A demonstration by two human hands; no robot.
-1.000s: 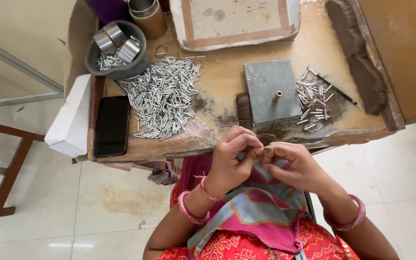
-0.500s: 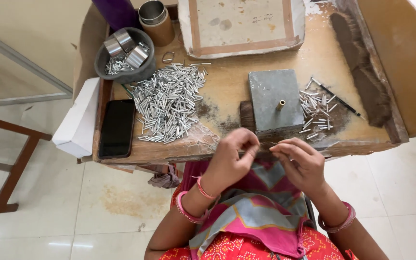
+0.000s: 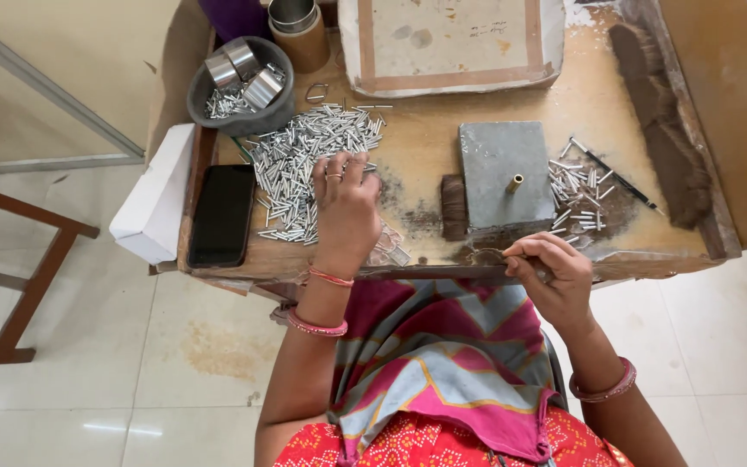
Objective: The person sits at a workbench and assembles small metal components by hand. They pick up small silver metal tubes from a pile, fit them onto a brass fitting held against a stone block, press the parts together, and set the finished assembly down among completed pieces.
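My left hand reaches over a large heap of small silver metal tubes on the wooden worktable, fingers curled down onto the tubes at the heap's right edge. My right hand stays at the table's near edge, thumb and fingers pinched on a thin metal rod. A grey metal block with a short brass pin standing on it sits between the hands. A smaller scatter of silver tubes lies just right of the block.
A dark bowl holds shiny metal cylinders and small parts at the back left. A black phone and a white box lie at the left edge. A taped cardboard tray, a cardboard tube, a dark brush and a thin black pen are also on the table.
My left hand left the right hand at the table's near edge and reached forward to the heap of tubes. The right hand stayed near the edge, still pinched.
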